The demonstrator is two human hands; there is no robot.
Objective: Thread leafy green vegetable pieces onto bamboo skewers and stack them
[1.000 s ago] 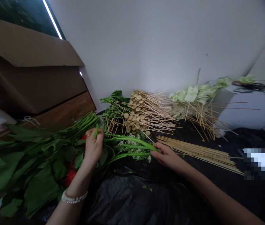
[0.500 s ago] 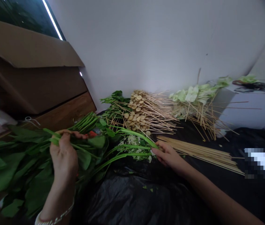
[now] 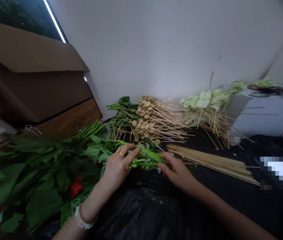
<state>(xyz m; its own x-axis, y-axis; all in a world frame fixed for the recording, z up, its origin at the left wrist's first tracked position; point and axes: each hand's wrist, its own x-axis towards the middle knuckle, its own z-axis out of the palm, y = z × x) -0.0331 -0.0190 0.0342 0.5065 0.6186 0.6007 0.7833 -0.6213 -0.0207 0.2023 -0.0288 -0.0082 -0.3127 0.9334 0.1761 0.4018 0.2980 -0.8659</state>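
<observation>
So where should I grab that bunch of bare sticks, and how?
Probably around the middle, from above, with thumb and fingers on opposite long sides. The bare sticks are long and thin, lying side by side on the black plastic, and nothing seems to cover their middle. The left end looks more awkward, with the right hand close by.

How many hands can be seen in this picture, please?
2: the left hand at the green stems, the right hand gripping their right end. No other hand shows.

dim | 1 bright strip point(image 3: 54, 21) upper left | wall point(image 3: 166, 66) softly lit | top right darkened | pixelated patch point(image 3: 282, 175) right
</observation>
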